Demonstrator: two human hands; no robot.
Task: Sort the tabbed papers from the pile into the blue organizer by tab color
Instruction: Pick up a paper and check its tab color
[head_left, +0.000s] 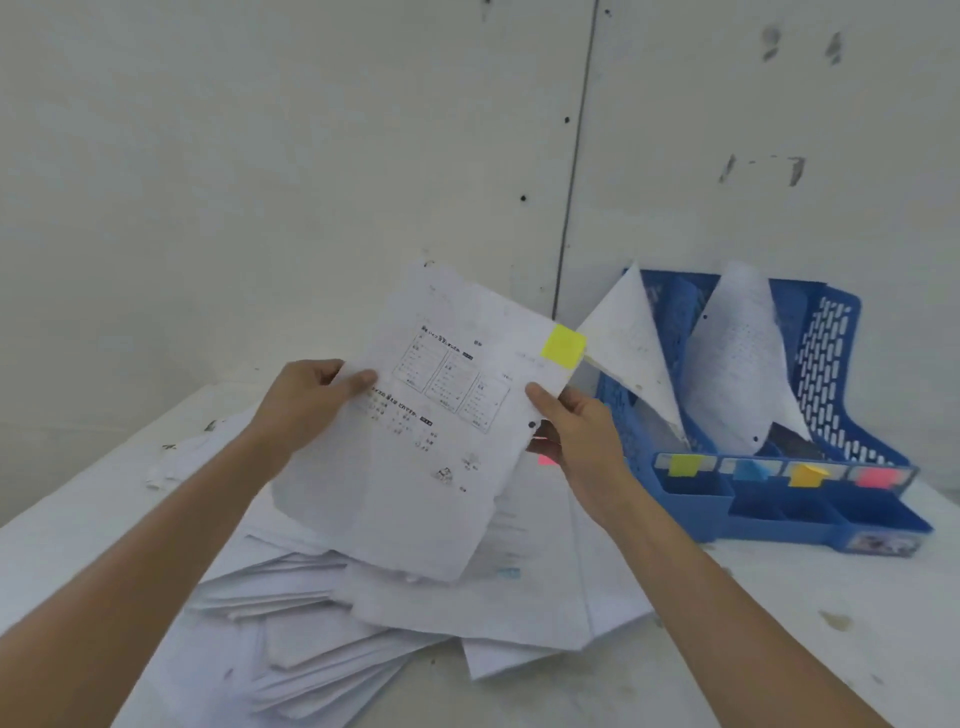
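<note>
I hold a printed white sheet (415, 447) up over the pile, tilted, with a yellow tab (563, 346) at its upper right corner. My left hand (306, 400) pinches its left edge and my right hand (576, 436) pinches its right edge. Below lies the messy pile of papers (415, 613); a pink tab (545, 459) and a light blue tab (509, 573) peek out of it. The blue organizer (831, 364) stands to the right with two curled sheets (737, 358) in its slots. Its front rail carries yellow (683, 466), blue (750, 470), orange (807, 475) and pink (878, 476) markers.
The white table (779, 623) meets a white wall corner behind. A few loose sheets (171, 467) lie at the far left of the table. Small front compartments (779, 512) of the organizer face me.
</note>
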